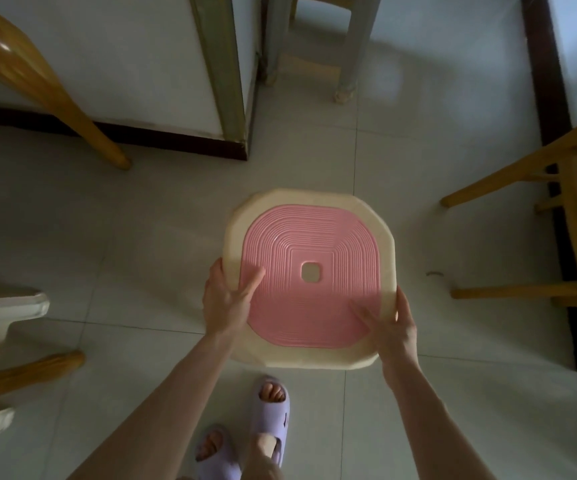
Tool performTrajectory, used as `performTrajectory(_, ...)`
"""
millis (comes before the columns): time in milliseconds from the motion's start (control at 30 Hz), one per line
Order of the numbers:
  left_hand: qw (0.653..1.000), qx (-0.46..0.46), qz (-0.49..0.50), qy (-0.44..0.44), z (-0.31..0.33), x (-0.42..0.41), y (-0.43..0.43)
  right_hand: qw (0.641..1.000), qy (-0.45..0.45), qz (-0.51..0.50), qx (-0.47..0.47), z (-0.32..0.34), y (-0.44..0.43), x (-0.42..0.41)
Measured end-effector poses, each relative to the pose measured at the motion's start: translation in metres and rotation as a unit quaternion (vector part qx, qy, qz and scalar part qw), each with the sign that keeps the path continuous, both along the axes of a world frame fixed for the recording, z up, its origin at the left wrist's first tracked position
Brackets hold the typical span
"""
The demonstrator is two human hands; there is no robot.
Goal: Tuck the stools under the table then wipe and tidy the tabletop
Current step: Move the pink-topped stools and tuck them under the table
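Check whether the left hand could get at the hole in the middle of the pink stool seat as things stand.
Probably yes: the left hand already grips the stool edge, thumb on the pink top, and nothing covers the hole.

**Plastic stool, tiled floor, varnished wood**

The stool [309, 278] looks plastic: a pink, finely ribbed, slightly glossy seat panel inside a smooth matt cream rim. Under it the floor [107, 237] is pale, smooth tile with a dull sheen. Beyond the left hand [226, 301], a wooden leg [37, 81] shows glossy amber varnish.
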State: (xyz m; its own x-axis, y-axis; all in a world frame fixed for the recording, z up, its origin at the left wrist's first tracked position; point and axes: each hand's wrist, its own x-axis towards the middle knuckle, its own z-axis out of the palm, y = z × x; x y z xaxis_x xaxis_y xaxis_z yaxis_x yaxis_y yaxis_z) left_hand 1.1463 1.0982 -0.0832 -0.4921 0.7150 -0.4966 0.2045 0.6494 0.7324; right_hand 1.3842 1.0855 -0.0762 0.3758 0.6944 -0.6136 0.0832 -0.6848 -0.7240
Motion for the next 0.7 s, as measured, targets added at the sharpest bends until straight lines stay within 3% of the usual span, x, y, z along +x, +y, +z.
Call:
performTrajectory(433,0.985,0.014,0.169,-0.020,0.080,-0.082,-0.009,0.990,0.016,0.143,0.005,0.065,0.056,-0.083)
performTrajectory(700,0.954,0.023,0.299,-0.005,0.126,-0.145,-0.016,0.954,-0.005,0.299,0.027,0.105,0.111,-0.167)
